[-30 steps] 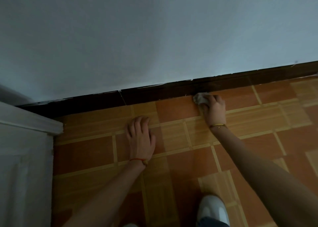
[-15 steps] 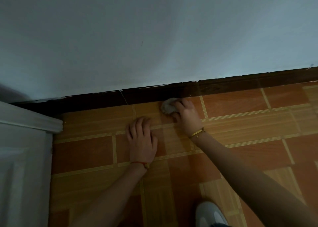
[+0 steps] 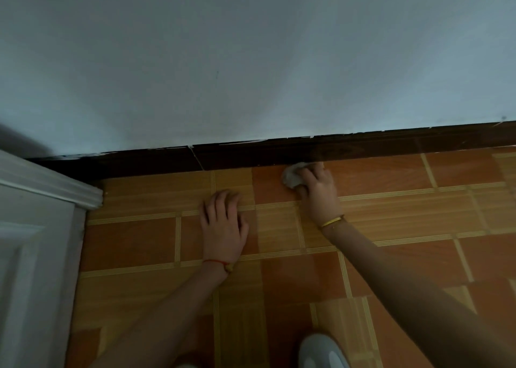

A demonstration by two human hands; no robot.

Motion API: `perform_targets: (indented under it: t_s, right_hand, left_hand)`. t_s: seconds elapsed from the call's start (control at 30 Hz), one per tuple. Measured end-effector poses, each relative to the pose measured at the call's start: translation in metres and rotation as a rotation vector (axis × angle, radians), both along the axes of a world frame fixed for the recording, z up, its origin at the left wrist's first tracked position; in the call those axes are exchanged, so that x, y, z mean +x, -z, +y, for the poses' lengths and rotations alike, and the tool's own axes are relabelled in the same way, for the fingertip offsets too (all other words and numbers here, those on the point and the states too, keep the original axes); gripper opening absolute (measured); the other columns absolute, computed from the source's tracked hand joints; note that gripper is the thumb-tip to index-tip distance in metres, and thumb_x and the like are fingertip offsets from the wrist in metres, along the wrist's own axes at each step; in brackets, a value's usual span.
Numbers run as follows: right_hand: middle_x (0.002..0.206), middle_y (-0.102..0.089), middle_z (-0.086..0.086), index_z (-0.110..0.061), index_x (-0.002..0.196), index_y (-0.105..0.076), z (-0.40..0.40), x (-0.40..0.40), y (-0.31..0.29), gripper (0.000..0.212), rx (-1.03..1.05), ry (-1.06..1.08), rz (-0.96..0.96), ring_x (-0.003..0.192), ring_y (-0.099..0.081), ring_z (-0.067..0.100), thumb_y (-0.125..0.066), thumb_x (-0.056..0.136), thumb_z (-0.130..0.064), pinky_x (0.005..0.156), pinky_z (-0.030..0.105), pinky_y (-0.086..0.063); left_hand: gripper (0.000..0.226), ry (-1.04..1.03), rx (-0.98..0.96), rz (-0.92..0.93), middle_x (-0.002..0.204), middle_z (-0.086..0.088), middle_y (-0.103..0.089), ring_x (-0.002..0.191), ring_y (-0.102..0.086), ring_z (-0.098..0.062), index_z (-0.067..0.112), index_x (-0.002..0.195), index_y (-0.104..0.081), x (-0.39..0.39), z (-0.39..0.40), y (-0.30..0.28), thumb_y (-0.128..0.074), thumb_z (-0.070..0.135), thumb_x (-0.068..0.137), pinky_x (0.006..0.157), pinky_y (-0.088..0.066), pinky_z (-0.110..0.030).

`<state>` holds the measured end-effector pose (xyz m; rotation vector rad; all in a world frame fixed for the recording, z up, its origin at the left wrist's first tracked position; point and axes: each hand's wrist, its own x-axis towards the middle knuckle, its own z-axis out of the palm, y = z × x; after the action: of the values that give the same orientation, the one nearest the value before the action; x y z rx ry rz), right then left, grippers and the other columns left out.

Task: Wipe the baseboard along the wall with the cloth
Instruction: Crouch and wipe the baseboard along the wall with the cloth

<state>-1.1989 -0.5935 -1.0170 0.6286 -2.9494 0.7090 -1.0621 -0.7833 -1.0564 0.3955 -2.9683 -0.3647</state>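
Two hands: both are down at floor level, one working, one bracing.
Right hand [image 3: 317, 193]: fingers curled over a small crumpled pale cloth [image 3: 290, 176], bunching it and pressing it where floor meets wall.
Cloth: just ahead of the right knuckles, at the foot of the dark baseboard [image 3: 363, 145]; whether it touches the board's face or only the tile at its base, I cannot tell.
Left hand [image 3: 223, 225]: flat on the tiled floor [image 3: 134, 242], fingers straight and slightly spread, holding nothing; it sits off to the cloth's left and nearer the person.
Baseboard: runs both ways from the grip, with a thin pale joint [image 3: 196, 158] to the cloth's left and pale flecks along its top edge.
Door frame [image 3: 50, 183]: white, far to the left of the grip.
Shoe [image 3: 321, 351]: pale, well behind the grip.
Risk, slipping low: the wad is small and sits low, so a stroke may polish the tile and miss the board's upper edge.
Risk, losing the cloth: a loose bunch could roll out from under the fingers when dragged.
Risk, wall: pressing high could smear grime onto the pale wall [image 3: 251, 60].
Writing: none readable anywhere; no brand or label shows.
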Motion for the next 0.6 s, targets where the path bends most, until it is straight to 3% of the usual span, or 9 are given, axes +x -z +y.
perform_targets:
  t_s: [0.07,0.17,0.23,0.3,0.43,0.57,0.6]
  right_hand:
    - [0.106,-0.056,0.018,-0.002,0.107,-0.064,-0.011,0.003,-0.001,0.03,-0.081,-0.026,-0.023,0.095,-0.053,0.033,-0.067,0.077,0.0,0.081,0.034,-0.045]
    - [0.104,-0.056,0.016,-0.005,0.109,-0.063,-0.009,0.004,-0.008,0.025,-0.366,0.281,-0.09,0.091,-0.055,0.026,-0.064,0.084,-0.007,0.074,0.023,-0.037]
    - [0.102,-0.056,0.011,-0.009,0.11,-0.061,-0.001,0.002,-0.016,0.023,-0.525,0.552,-0.085,0.088,-0.055,0.023,-0.062,0.088,-0.016,0.071,0.027,-0.04]
    - [0.101,-0.054,0.003,-0.011,0.108,-0.059,0.005,-0.002,-0.025,0.022,-0.651,0.667,-0.013,0.087,-0.055,0.018,-0.061,0.088,-0.019,0.073,0.035,-0.048]
    - [0.105,-0.055,0.005,-0.013,0.11,-0.054,-0.011,-0.011,-0.041,0.028,-0.794,0.695,0.029,0.091,-0.056,0.016,-0.064,0.084,-0.016,0.077,0.035,-0.052]
    - [0.11,-0.051,0.015,-0.008,0.109,-0.054,-0.05,0.002,-0.048,0.038,-0.783,0.578,-0.058,0.095,-0.053,0.02,-0.069,0.075,0.0,0.075,0.001,-0.038]
    - [0.11,-0.05,0.015,-0.007,0.108,-0.055,-0.06,0.007,-0.047,0.039,-0.766,0.514,-0.078,0.095,-0.052,0.019,-0.069,0.074,0.002,0.074,-0.002,-0.035]
  left_hand:
    - [0.047,0.001,-0.002,-0.02,0.139,-0.015,-0.049,0.13,-0.045,-0.036,0.01,0.134,-0.053,0.0,0.0,-0.001,-0.04,0.031,0.093,0.114,-0.031,-0.061]
    - [0.048,0.005,-0.002,-0.06,0.139,-0.015,-0.049,0.13,-0.046,-0.036,0.01,0.135,-0.051,-0.004,0.001,-0.004,-0.037,0.031,0.093,0.115,-0.03,-0.061]
    - [0.049,0.007,-0.005,-0.077,0.139,-0.016,-0.048,0.13,-0.046,-0.037,0.01,0.135,-0.05,-0.004,0.0,-0.005,-0.035,0.031,0.094,0.115,-0.029,-0.062]
    - [0.048,0.01,-0.009,-0.081,0.139,-0.017,-0.048,0.129,-0.047,-0.038,0.01,0.134,-0.051,-0.002,0.001,-0.005,-0.034,0.031,0.094,0.114,-0.03,-0.062]
    - [0.048,0.001,-0.008,-0.088,0.139,-0.016,-0.048,0.128,-0.047,-0.037,0.01,0.135,-0.05,-0.003,0.004,-0.009,-0.032,0.03,0.096,0.114,-0.031,-0.06]
    - [0.053,0.032,0.011,-0.127,0.145,-0.015,-0.045,0.134,-0.042,-0.035,0.01,0.141,-0.046,0.001,0.004,-0.012,-0.031,0.031,0.094,0.113,-0.033,-0.06]
    - [0.056,0.048,0.015,-0.146,0.147,-0.015,-0.043,0.137,-0.039,-0.034,0.011,0.144,-0.044,0.003,0.003,-0.013,-0.03,0.031,0.094,0.112,-0.033,-0.061]
